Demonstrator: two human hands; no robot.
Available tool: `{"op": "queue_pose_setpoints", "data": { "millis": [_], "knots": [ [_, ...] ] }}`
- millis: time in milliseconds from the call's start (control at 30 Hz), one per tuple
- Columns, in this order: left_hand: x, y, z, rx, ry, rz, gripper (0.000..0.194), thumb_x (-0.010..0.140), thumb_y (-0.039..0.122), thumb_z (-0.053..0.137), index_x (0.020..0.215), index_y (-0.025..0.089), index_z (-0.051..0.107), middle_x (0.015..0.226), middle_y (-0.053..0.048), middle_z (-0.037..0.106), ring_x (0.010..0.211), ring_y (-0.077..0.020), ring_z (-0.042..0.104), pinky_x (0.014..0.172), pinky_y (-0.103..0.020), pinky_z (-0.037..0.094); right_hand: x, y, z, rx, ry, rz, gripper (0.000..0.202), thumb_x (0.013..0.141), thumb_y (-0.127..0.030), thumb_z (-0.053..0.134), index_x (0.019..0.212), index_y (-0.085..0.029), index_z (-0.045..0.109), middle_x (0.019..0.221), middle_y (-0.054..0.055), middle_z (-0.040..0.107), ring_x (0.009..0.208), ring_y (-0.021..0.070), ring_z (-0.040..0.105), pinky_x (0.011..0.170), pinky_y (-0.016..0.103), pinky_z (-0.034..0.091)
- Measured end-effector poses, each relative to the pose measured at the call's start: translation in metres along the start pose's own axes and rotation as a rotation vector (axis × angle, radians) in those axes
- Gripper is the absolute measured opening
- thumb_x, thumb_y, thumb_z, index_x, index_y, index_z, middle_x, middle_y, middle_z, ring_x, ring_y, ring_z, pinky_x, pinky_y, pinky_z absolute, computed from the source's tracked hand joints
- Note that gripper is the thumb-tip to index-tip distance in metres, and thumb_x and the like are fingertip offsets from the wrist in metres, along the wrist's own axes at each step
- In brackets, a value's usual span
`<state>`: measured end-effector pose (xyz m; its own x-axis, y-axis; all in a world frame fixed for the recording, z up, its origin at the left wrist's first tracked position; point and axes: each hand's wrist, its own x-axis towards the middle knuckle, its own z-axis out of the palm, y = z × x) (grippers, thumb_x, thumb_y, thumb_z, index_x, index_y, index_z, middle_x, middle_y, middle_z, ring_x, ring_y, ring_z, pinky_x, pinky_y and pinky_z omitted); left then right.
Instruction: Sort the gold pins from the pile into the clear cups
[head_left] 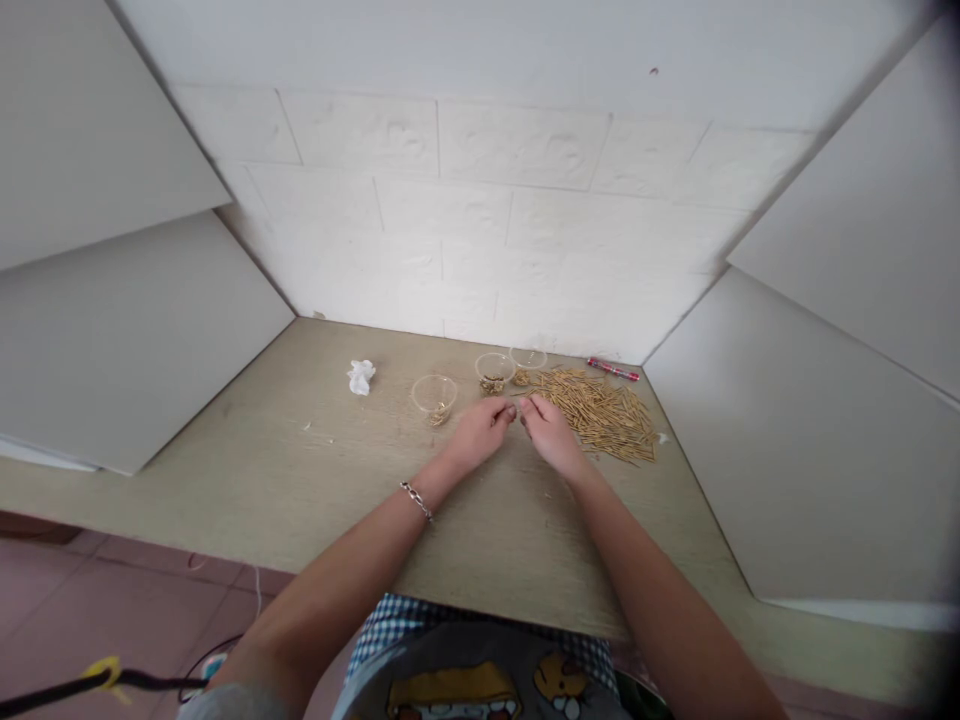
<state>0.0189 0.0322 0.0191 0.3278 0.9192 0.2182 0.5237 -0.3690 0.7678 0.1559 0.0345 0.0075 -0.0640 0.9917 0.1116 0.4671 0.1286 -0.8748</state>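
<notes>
My left hand and my right hand meet close together above the middle of the table, thumbs and fingertips pinched. Whatever sits between the fingers is too small to make out. Just right of my right hand spreads a pile of thin golden-brown sticks. Beyond the hands stand clear plastic cups: one holds small dark golden pieces, and another stands behind it with golden pieces near its base. A third clear cup, left of my left hand, has a few small golden pieces in it.
A crumpled white tissue lies on the left part of the table. A red patterned tube rests behind the stick pile. White panels lean on the left and right, and a white brick-patterned wall closes the back.
</notes>
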Motion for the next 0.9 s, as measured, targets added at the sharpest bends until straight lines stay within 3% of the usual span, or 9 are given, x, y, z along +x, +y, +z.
{"op": "queue_pose_setpoints", "data": {
  "millis": [533,900],
  "knots": [
    [0.0009,-0.0039,0.0015,0.021,0.007,0.012,0.021,0.083,0.019,0.040,0.073,0.015,0.058,0.073,-0.003,0.060,0.071,-0.0136,0.052,0.071,-0.026,0.040,-0.0005,0.0026,0.0030,-0.041,0.051,-0.042,0.032,0.082,-0.043,0.037,0.059,-0.022,0.036,0.055,-0.002,0.042,0.055,0.0141,0.039,0.055,0.027,0.028],
    [-0.0002,0.0003,0.0014,0.000,0.008,-0.056,0.021,0.083,0.019,0.041,0.076,0.015,0.060,0.075,-0.003,0.062,0.070,-0.0134,0.051,0.071,-0.026,0.040,-0.0010,0.0040,0.0069,-0.029,0.062,-0.056,0.031,0.083,-0.043,0.036,0.061,-0.022,0.037,0.055,-0.002,0.042,0.055,0.0148,0.039,0.056,0.027,0.029]
  ]
}}
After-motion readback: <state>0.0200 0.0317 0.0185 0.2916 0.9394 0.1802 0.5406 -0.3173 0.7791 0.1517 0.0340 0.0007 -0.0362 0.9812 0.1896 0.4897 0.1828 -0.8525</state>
